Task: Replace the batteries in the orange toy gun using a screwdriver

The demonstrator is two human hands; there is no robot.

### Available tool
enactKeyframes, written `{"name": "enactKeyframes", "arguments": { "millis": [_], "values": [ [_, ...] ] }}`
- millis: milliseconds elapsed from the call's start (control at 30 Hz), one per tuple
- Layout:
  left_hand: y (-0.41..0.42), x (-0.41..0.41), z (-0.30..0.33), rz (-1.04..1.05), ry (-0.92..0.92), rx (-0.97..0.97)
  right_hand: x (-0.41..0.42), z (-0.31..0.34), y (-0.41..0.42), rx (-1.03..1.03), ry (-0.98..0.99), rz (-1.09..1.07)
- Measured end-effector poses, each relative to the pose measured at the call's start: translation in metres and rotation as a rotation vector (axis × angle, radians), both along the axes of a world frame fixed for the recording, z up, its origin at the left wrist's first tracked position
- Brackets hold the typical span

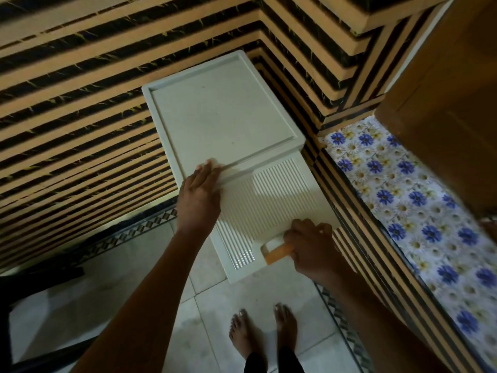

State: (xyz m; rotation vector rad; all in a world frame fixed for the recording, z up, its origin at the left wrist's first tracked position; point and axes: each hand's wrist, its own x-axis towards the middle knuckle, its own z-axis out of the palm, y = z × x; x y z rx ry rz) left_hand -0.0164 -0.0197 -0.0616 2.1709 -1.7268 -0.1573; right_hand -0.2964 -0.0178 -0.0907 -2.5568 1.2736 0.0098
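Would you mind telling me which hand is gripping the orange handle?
The right hand grips the orange handle; the left hand rests flat on the white cabinet top.

Two hands point(200, 195), two bare feet point(243, 336), one cream drawer unit point(223, 117), one orange handle point(278, 253).

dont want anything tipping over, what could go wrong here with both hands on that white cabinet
1. The right hand grips the orange handle while the left hand only presses flat on the cabinet top; a hard pull may shift the cabinet.
2. Bare feet stand right below the ribbed front and could get hit.
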Motion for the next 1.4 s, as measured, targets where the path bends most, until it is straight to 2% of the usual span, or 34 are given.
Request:
{"name": "enactKeyframes", "arguments": {
  "millis": [200,367,467,567,733,833,967,1133,1267,1400],
  "values": [
    [0.008,0.015,-0.019,-0.111,-0.105,0.015,0.021,-0.044,-0.003,0.013,0.189,-0.030],
    [0.012,0.026,-0.035,-0.150,-0.274,-0.074,0.058,-0.097,-0.026,0.021,0.272,0.007],
    [0.009,0.028,-0.041,-0.134,-0.343,-0.133,0.081,-0.120,-0.051,-0.029,0.207,-0.009],
    [0.008,0.028,-0.052,-0.104,-0.403,-0.221,0.102,-0.138,-0.062,-0.027,0.056,-0.135],
    [0.003,0.028,-0.055,-0.097,-0.434,-0.306,0.126,-0.144,-0.060,0.154,-0.275,-0.557],
    [0.004,0.031,-0.061,-0.121,-0.449,-0.330,0.142,-0.139,-0.070,0.301,-0.392,-0.706],
    [0.005,0.044,-0.068,-0.153,-0.483,-0.331,0.169,-0.140,-0.086,0.335,-0.539,-0.853],
    [0.005,0.046,-0.075,-0.168,-0.457,-0.328,0.170,-0.142,-0.081,0.381,-0.548,-0.860],
    [0.009,0.041,-0.063,-0.156,-0.385,-0.231,0.154,-0.123,-0.063,0.379,-0.498,-0.796],
    [0.015,0.035,-0.036,-0.141,-0.166,-0.134,0.134,-0.081,-0.042,0.267,-0.588,-0.668]
  ]
}}
